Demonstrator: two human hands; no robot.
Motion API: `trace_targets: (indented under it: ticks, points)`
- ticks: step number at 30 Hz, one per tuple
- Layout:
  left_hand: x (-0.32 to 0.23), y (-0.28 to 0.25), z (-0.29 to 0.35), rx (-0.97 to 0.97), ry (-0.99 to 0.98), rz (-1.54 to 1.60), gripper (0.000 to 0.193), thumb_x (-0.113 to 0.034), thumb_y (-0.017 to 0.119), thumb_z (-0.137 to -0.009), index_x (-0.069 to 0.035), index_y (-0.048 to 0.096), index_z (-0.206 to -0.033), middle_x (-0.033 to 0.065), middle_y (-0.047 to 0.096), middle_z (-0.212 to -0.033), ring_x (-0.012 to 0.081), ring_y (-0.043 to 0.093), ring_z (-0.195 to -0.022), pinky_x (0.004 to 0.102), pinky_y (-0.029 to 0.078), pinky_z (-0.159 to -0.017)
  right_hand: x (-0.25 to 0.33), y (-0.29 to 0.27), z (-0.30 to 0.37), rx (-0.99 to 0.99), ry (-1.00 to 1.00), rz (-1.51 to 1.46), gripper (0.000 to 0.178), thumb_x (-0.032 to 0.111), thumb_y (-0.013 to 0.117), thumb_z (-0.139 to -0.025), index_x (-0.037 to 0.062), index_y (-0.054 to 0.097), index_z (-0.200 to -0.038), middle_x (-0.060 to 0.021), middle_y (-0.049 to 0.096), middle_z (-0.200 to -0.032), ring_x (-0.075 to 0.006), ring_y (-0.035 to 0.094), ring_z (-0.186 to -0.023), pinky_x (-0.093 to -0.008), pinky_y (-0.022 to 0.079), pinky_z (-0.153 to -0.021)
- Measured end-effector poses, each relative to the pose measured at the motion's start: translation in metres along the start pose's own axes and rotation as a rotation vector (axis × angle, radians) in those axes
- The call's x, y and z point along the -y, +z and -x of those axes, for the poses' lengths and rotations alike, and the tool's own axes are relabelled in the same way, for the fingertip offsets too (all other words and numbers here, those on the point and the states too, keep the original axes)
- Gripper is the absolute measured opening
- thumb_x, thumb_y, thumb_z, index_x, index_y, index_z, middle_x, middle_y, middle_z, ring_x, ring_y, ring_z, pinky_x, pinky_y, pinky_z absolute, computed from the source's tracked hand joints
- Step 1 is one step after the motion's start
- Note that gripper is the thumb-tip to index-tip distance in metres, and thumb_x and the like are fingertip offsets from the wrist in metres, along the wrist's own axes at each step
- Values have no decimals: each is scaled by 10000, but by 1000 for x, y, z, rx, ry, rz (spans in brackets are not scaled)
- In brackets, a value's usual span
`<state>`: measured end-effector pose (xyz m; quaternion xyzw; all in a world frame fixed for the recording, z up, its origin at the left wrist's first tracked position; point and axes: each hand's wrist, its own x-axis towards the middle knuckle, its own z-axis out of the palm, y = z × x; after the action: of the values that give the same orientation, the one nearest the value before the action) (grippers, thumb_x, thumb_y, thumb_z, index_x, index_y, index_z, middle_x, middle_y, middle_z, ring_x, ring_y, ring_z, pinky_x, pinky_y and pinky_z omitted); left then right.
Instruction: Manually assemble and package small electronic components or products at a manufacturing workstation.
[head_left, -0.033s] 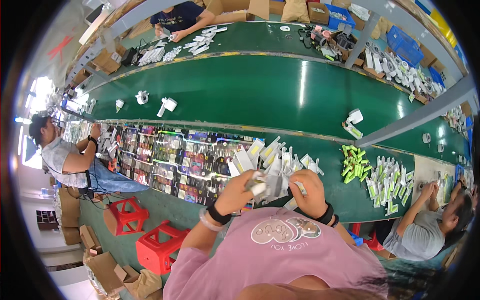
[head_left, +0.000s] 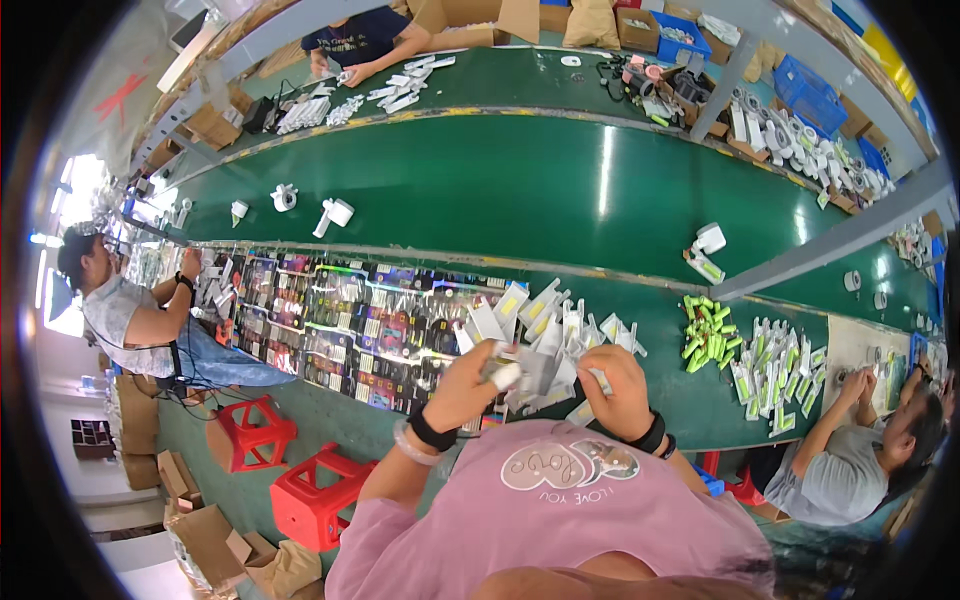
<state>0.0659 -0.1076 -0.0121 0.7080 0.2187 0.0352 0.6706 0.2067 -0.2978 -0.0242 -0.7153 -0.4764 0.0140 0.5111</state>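
My left hand (head_left: pixel 463 388) is closed around a whitish plastic part (head_left: pixel 535 368), blurred and partly hidden by the fingers. A white wrapping (head_left: pixel 506 377) covers the tip of its thumb. My right hand (head_left: pixel 618 394) is just to the right of that part, thumb and fingertips pinched together; what lies between them is too small to make out. Directly beyond both hands is a heap of white plastic housings (head_left: pixel 560 318), several with yellow-green strips. Some of the heap's pieces reach under my hands.
Glossy printed packaging sheets (head_left: pixel 350 325) cover the bench on my left. Green battery cells (head_left: pixel 708 335) and more white housings (head_left: pixel 775 370) lie on the right. A green conveyor belt (head_left: pixel 450 180) runs beyond, under a grey metal post (head_left: pixel 830 225). Co-workers sit on both sides; red stools (head_left: pixel 318 495) stand left.
My left thumb and the part in that hand have shifted slightly, so the white thumb wrapping shows more plainly. My right hand has moved only a little.
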Motion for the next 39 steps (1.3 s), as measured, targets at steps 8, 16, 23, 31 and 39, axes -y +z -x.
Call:
trace_targets:
  ticks: [8,16,23,31,39]
  points:
    - [-31,-104,-40,-351,49,49,144,-77,569,-891,-32,582,-1027,25,612,-719,65,539,-554,213,441,-493,-35,5,-14,98,151,-49,124,-14,633,-783,17,588,-894,-133,600,-902,-300,601,-808,-345,484,-704]
    - [-8,-195,-176,-203,-29,-74,248,-149,579,-884,-7,519,-1078,65,615,-768,111,588,-581,255,507,-480,-89,8,-46,155,142,35,165,-27,625,-762,18,589,-917,-133,600,-940,-296,605,-797,-337,489,-686]
    - [135,-195,-315,-256,-253,215,305,-130,538,-873,4,469,-1137,126,626,-886,198,623,-626,342,551,-499,-171,-27,-70,85,222,339,296,-2,629,-754,23,549,-1038,-161,564,-1060,-340,538,-1001,-390,440,-867]
    - [193,-215,-324,-769,-313,-333,489,-191,628,-770,68,535,-1173,259,569,-1136,361,554,-1083,386,448,-921,-302,-63,-93,-45,726,1016,717,220,699,-748,177,359,-1378,-119,293,-1454,-363,223,-1354,-533,307,-1015]
    - [87,-201,-178,-542,-238,182,301,-41,507,-851,-14,580,-1142,62,616,-1030,133,566,-961,247,453,-819,-326,-74,-99,-41,953,980,532,191,708,-729,162,522,-1227,-119,287,-1442,-374,283,-1317,-537,369,-985]
